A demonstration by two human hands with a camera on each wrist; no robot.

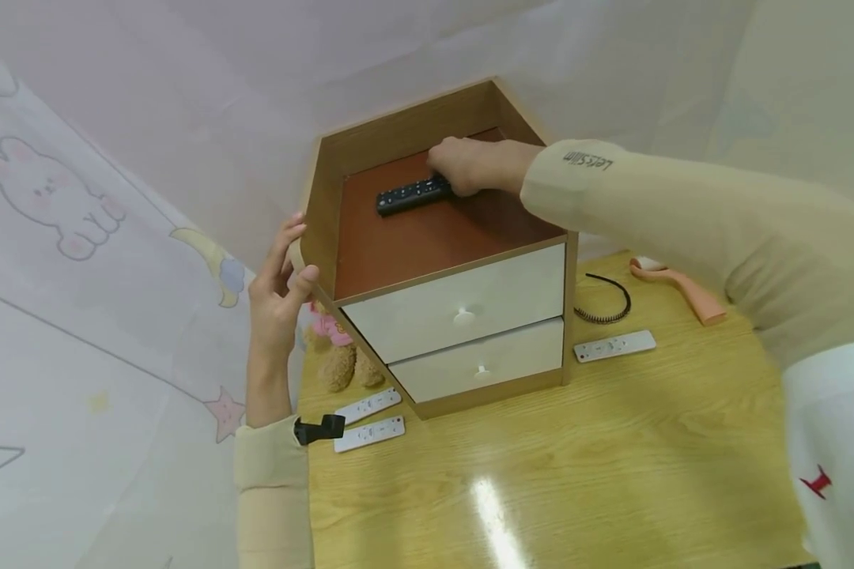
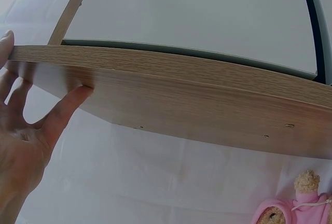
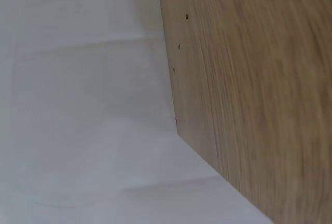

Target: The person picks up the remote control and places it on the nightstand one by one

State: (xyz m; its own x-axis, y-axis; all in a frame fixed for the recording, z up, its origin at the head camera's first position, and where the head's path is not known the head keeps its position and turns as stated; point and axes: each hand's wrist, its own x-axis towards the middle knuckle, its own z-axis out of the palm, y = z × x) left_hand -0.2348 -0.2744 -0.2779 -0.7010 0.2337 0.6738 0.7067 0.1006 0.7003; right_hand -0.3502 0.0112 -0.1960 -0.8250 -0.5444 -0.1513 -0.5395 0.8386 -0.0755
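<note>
A small wooden cabinet (image 1: 487,395) with two white drawers stands on the table, its recessed top lined in reddish brown. My right hand (image 1: 473,166) reaches into that top and grips a black remote control (image 1: 407,197) by one end; the other end points left, low over the brown surface. At the cabinet's left side panel (image 2: 171,89), my left hand (image 1: 273,296) holds the edge, thumb on one side and fingers on the other. The right wrist view shows only the cabinet's outer side panel (image 3: 238,79) and pale cloth, with the hand out of sight.
Two white remotes (image 1: 370,433) and a plush toy in pink (image 1: 336,340) lie left of the cabinet. To its right are another white remote (image 1: 615,346), a black headband (image 1: 605,318) and a peach-coloured handled item (image 1: 690,296). Pale cloth walls (image 1: 206,79) stand behind and at left.
</note>
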